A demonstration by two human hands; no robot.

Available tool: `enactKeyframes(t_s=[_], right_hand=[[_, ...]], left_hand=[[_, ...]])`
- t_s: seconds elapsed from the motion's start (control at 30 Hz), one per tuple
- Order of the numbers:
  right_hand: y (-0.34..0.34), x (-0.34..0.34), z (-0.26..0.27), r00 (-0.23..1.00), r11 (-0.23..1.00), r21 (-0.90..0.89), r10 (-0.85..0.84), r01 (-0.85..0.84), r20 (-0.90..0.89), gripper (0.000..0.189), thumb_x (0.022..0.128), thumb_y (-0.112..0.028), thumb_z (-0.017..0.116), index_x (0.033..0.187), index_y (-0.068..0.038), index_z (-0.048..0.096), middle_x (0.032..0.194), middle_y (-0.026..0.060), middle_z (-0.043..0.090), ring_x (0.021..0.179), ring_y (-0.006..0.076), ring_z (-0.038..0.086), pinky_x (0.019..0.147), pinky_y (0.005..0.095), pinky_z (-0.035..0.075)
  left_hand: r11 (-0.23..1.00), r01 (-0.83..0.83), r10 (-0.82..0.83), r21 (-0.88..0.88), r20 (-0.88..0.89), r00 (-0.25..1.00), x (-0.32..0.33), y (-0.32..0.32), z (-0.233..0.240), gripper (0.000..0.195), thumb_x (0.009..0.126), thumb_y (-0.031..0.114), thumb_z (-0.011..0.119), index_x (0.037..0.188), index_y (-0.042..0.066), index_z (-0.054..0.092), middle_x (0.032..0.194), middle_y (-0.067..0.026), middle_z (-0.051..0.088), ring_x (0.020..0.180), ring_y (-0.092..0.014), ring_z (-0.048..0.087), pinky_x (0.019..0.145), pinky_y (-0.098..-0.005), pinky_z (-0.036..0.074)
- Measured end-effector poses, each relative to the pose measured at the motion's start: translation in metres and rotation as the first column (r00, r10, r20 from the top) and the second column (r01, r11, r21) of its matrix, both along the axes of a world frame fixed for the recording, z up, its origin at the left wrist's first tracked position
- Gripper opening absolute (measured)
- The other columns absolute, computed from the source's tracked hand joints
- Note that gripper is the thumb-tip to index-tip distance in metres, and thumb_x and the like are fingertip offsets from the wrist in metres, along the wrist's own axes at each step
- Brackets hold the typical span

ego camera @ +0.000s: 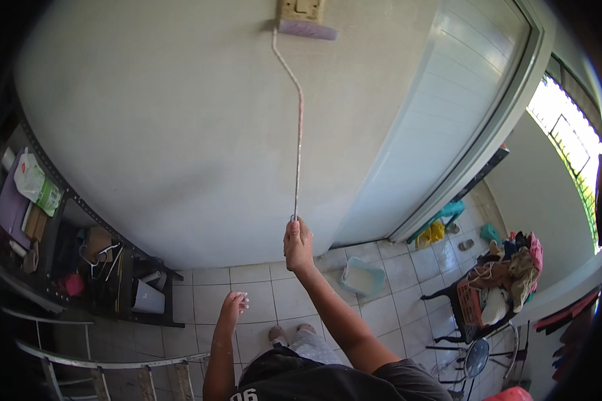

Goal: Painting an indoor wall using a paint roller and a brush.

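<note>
In my right hand point(299, 244) is the handle end of a paint roller, gripped in front of my body. Its long thin metal rod point(300, 135) runs up along the wall point(195, 125) and bends near the top. There the lilac roller sleeve point(308, 30) lies just below a yellowed light switch point(302, 9), touching or nearly touching its lower edge. The handle itself is mostly hidden by my fingers. My left hand point(236, 302) hangs at my side with fingers curled and white specks on the fingertips; it appears to hold nothing.
A pale blue paint tray point(363, 277) sits on the tiled floor to the right. At left stand a dark metal shelf point(100, 215) of household goods and an aluminium ladder point(115, 363). A basket point(469, 303) heaped with clothes rests on a chair, near a stool point(477, 358). A white door point(421, 135) adjoins the wall.
</note>
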State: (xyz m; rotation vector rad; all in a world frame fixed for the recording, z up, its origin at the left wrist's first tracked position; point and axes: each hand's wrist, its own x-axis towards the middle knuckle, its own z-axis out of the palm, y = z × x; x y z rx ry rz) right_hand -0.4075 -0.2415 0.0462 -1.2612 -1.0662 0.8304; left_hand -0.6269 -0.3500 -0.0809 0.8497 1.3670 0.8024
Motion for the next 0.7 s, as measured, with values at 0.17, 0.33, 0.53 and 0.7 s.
enactKeyframes(t_s=[0.17,0.33,0.53,0.7], right_hand=[[-0.062,0.020,-0.112,0.982,0.992,-0.130,0.015,0.009,0.188,0.044,0.095,-0.040,0.039,0.080,0.001,0.045,0.057,0.0178,0.046,0.053,0.0344,0.045,0.053,0.0426,0.038],[-0.170,0.080,-0.198,0.906,0.830,-0.522,0.050,0.196,0.420,0.049,0.093,-0.046,0.041,0.088,0.000,0.058,0.079,0.0267,0.060,0.079,0.0468,0.056,0.068,0.0533,0.041],[-0.248,0.172,-0.205,0.856,0.460,-0.799,0.140,0.389,0.497,0.051,0.090,-0.047,0.047,0.090,0.001,0.065,0.093,0.0264,0.063,0.096,0.0440,0.057,0.081,0.0501,0.044],[-0.310,0.247,-0.268,0.894,0.210,-0.880,0.052,0.426,0.445,0.047,0.084,-0.038,0.053,0.089,0.008,0.064,0.095,0.0300,0.062,0.094,0.0448,0.059,0.085,0.0483,0.047]], left_hand=[[0.992,0.108,-0.107,-0.071,0.008,0.994,0.014,-0.006,-0.018,0.023,0.090,0.030,0.048,0.102,0.013,0.059,0.089,-0.0004,0.062,0.074,-0.011,0.057,0.065,-0.0247,0.040],[0.967,0.135,-0.136,-0.216,0.009,0.991,0.006,-0.017,-0.045,0.022,0.092,0.030,0.046,0.102,0.015,0.059,0.089,0.0009,0.062,0.073,-0.009,0.058,0.062,-0.0226,0.041],[0.945,0.171,-0.192,-0.280,-0.050,0.980,0.019,0.000,-0.071,0.021,0.091,0.029,0.046,0.100,0.015,0.059,0.085,0.0027,0.060,0.069,-0.007,0.057,0.059,-0.0209,0.041],[0.892,0.353,-0.391,-0.282,-0.086,0.917,0.094,0.029,-0.074,0.020,0.091,0.028,0.048,0.099,0.013,0.059,0.083,0.0020,0.059,0.068,-0.006,0.055,0.060,-0.0209,0.040]])
